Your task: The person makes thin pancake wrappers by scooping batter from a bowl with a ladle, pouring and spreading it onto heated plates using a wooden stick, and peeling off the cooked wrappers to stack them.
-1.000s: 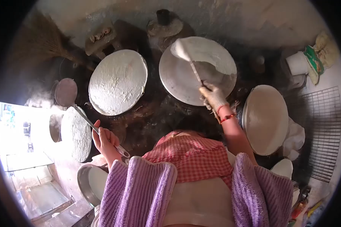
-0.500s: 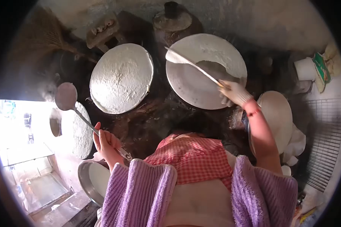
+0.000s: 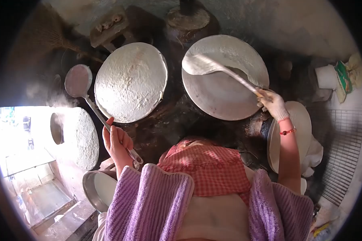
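Against the earlier frame, the right hand (image 3: 273, 105), fingers clamped on a stick (image 3: 238, 79) reaching a white sheet (image 3: 235, 52) on the far half of the round pan (image 3: 223, 102), has shifted outward, while the left hand (image 3: 118, 141), fingers closed around a ladle (image 3: 78, 80), has swung its head forward.

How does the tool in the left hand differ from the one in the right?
The left-hand tool has a round, pinkish-grey head; the right-hand tool has a whitish one. The left-hand tool's handle end shows past the left hand; the right-hand tool's shows no end past the right hand. Both have long handles.
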`<state>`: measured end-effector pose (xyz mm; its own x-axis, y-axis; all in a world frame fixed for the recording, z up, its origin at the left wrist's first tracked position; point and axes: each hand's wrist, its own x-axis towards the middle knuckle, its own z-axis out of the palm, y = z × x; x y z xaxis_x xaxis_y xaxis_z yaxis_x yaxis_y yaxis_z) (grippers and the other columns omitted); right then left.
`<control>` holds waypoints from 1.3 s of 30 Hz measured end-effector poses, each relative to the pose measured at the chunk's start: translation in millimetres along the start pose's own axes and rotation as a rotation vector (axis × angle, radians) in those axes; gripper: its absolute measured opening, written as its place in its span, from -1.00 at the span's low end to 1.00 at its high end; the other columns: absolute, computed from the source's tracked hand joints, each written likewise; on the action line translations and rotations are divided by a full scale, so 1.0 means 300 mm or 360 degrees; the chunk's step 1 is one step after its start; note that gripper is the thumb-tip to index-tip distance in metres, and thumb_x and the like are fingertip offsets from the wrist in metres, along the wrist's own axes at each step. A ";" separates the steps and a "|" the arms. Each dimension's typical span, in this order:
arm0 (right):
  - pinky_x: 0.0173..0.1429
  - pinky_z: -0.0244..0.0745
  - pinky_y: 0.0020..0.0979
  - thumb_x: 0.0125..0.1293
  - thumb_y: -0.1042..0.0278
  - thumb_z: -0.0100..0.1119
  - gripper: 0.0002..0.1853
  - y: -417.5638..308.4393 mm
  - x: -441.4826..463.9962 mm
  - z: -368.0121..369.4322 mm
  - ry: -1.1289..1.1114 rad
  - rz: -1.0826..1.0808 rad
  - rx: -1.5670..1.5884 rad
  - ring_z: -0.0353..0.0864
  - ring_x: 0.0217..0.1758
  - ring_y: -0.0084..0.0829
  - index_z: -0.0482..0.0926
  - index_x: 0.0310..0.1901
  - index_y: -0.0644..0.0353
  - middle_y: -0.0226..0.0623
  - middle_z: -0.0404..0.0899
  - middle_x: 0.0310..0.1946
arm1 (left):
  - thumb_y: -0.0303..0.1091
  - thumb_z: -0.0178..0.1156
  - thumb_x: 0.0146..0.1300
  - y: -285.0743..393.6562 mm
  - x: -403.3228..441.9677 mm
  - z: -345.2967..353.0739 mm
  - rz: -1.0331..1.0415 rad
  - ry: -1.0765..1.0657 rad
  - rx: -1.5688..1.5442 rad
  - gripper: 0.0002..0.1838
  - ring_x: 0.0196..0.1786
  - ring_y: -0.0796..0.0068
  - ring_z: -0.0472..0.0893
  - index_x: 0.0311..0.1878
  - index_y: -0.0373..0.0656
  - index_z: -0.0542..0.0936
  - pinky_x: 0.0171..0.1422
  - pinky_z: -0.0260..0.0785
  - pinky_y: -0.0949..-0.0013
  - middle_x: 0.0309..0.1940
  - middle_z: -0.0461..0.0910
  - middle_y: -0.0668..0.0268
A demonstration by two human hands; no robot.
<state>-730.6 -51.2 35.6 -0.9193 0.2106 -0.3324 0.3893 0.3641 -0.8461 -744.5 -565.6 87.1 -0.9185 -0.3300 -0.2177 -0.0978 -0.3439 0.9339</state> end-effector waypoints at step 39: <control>-0.47 0.54 -0.37 0.31 0.41 0.29 -0.75 0.204 -0.511 0.799 0.0830 0.0080 0.1715 0.56 -0.49 -0.39 0.48 -0.05 0.25 -0.28 0.55 -0.36 | -0.42 0.16 0.35 -0.109 -0.141 -0.028 0.0222 -0.1529 0.0852 -0.49 -0.39 0.62 0.43 0.36 -0.17 0.41 -0.32 0.30 0.52 -0.30 0.50 0.36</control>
<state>-579.6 -278.6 -65.2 -0.6736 0.6361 -0.3765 -0.0530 -0.5497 -0.8337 -699.3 -547.8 63.3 -0.8268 0.5625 -0.0071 0.0895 0.1441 0.9855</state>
